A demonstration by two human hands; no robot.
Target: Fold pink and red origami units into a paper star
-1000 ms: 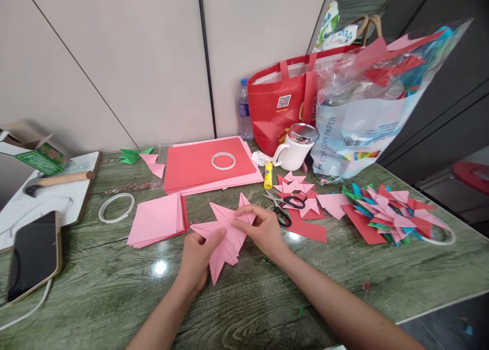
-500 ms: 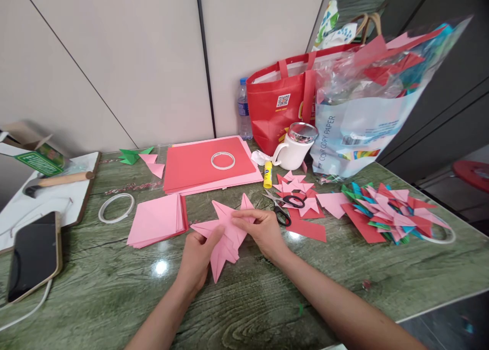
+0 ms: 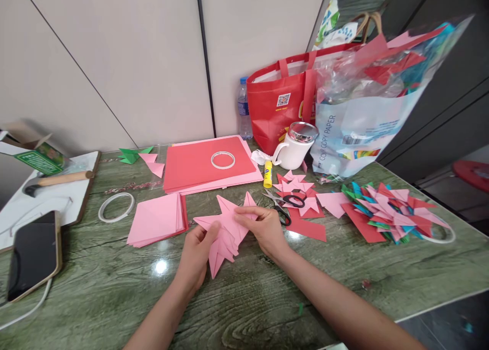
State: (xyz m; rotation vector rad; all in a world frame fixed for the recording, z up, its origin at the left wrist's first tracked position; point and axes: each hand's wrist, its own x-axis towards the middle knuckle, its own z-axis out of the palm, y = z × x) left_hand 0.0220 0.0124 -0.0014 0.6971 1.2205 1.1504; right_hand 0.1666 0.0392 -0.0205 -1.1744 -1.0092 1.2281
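Both of my hands hold a pink folded paper piece with several pointed tips (image 3: 225, 227) just above the green table (image 3: 267, 299). My left hand (image 3: 196, 256) grips its lower left side, thumb on top. My right hand (image 3: 265, 230) pinches its upper right edge with closed fingers. A stack of pink square sheets (image 3: 158, 218) lies just left of the piece. Black-handled scissors (image 3: 284, 205) lie right of my right hand, on pink and red folded stars (image 3: 298, 189).
Red and pink paper sheets (image 3: 208, 164) with a white ring (image 3: 223, 160) lie behind. A glue stick (image 3: 268, 174), white mug (image 3: 296, 146), red bag (image 3: 280, 103), plastic bag (image 3: 362, 110) and a multicoloured folded wreath (image 3: 389, 212) sit to the right. A phone (image 3: 32, 256) and tape ring (image 3: 115, 207) lie left.
The pink folded piece has shifted slightly up and turned a little in my hands; my left thumb has slid along its lower edge. Everything else stays put.
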